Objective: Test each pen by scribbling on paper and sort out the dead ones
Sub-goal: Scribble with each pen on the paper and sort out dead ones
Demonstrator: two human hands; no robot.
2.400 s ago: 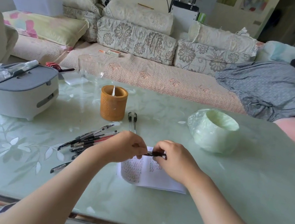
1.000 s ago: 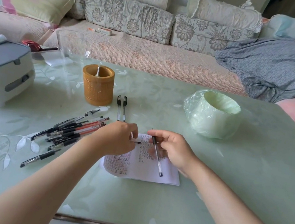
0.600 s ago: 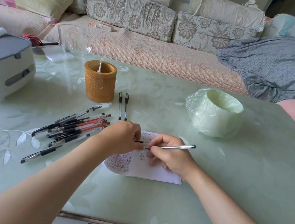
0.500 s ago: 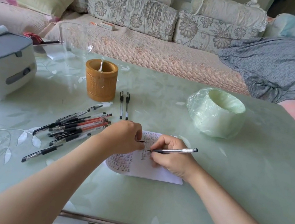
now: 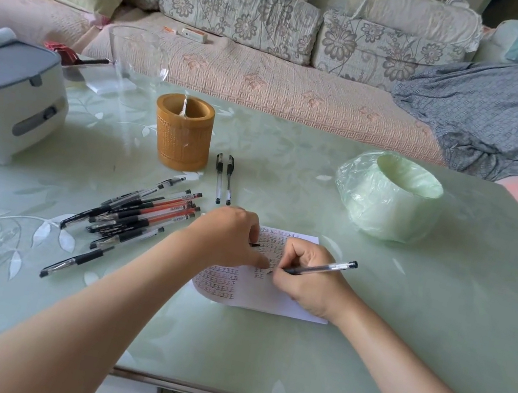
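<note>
Gripping a clear-barrelled pen (image 5: 321, 269) in writing hold, your right hand (image 5: 308, 281) rests its heel on the paper (image 5: 267, 298), with the tip down on the sheet just beside your left thumb. The pen's far end points away to the right of that hand. Your left hand (image 5: 229, 236) lies curled on the paper's upper left part, and its fingers pinch a small dark cap (image 5: 254, 245) whose end shows toward your right hand. Rows of small marks cover the sheet beneath and between both hands.

Left of your left hand lies a loose pile of pens (image 5: 139, 217), black and red, fanned on the worktop (image 5: 440, 297). One single pen (image 5: 76, 263) lies apart, nearer you than the pile. Just beyond your left hand, two pens (image 5: 224, 178) lie side by side. Beyond those, to the left, stands a bamboo holder (image 5: 181, 132). Beyond your right hand sits a green bag-lined bin (image 5: 389, 195), well apart from the paper.
</note>
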